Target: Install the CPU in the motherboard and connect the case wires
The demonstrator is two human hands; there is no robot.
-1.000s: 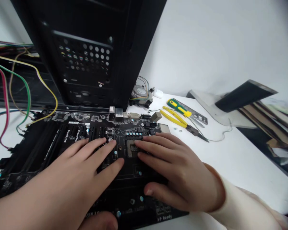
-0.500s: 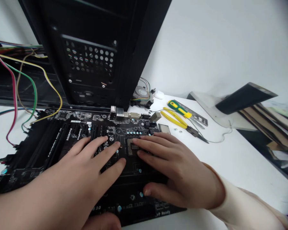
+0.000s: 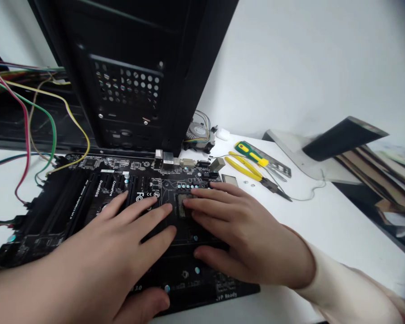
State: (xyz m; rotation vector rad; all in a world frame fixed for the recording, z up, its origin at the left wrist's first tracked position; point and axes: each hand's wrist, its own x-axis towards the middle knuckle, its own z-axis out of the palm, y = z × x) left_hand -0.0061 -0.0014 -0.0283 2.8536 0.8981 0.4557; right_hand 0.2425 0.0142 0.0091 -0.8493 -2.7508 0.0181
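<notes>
A black motherboard (image 3: 175, 252) lies flat on the white table, with thin colored cables (image 3: 55, 130) running to its left edge. My left hand (image 3: 121, 243) rests spread over its middle, fingers apart and holding nothing. On the right part of the board lies my right hand (image 3: 236, 225), its fingers stretched out over the square processor socket (image 3: 181, 206) and partly hiding it. The thumb of that hand is spread away, near the small round capacitors. Metal ports (image 3: 188, 163) line the board's far edge.
A black computer case (image 3: 128, 76) stands behind the board. To its right are a fan cooler (image 3: 199, 134), a green and yellow screwdriver (image 3: 251, 154), yellow-handled pliers (image 3: 248, 168), a metal port plate (image 3: 273, 163) and small screws. Cardboard and papers (image 3: 367, 175) sit far right.
My right hand has shifted slightly left over the socket, its thumb a little higher. My left hand's fingers have moved only slightly. The cables and board appear shifted a little right at the left side.
</notes>
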